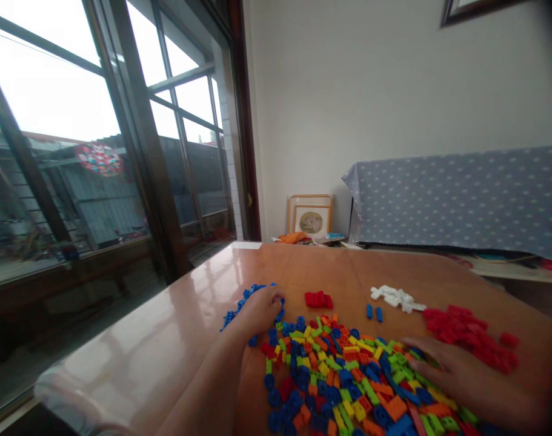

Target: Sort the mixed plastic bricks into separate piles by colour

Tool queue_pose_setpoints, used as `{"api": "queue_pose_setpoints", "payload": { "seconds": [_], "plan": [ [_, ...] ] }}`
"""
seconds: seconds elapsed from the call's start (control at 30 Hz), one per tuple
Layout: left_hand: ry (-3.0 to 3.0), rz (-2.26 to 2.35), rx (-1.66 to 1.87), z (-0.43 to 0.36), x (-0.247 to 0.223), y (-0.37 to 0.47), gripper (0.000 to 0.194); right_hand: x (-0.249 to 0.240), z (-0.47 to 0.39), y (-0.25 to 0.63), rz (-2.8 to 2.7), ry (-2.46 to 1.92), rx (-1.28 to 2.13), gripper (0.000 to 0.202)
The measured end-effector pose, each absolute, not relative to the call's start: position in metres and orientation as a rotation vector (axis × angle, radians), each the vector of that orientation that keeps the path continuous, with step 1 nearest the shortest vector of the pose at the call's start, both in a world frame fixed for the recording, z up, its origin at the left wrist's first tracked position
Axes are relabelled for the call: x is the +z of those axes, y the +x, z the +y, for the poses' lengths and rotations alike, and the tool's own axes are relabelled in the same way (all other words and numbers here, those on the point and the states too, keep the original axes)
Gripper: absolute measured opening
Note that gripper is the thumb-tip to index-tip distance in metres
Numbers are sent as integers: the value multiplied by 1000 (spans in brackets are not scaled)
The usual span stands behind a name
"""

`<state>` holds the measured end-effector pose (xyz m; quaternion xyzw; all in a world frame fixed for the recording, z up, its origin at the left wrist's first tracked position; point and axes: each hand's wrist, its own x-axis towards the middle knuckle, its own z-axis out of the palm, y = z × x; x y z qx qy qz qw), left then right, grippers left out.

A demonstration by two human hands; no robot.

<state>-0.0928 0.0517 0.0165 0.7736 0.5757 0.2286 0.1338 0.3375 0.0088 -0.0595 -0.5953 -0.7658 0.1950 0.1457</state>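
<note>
My left hand (263, 307) reaches over the pile of small blue bricks (246, 298) on the left. Its fingers are curled together, and whatever they may hold is hidden. On the right, my right hand (446, 363) rests at the edge of a big mixed heap of toy bricks (343, 369) in blue, green, yellow, orange and red. Its thumb and forefinger are apart, stretched over the bricks, with nothing visible held between them. Just past that hand lies a pile of red bricks (466, 333).
On the glossy wooden table (166, 339) are a small red cluster (319, 299), two blue pieces (369, 312) and a white pile (396, 298). Behind stand a framed picture (311, 218) and a piece covered by grey dotted cloth (457, 200). A window fills the left.
</note>
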Motion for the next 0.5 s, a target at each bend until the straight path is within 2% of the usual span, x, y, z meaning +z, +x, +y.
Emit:
{"api": "queue_pose_setpoints", "payload": {
  "seconds": [0.23, 0.5],
  "plan": [
    [2490, 1801, 281, 57, -2, -94, 23, -71, 14, 344, -2178, -1720, 540, 64],
    [2471, 1969, 240, 55, -5, -81, 20, -71, 14, 344, -2183, -1745, 557, 66]
  ]
}}
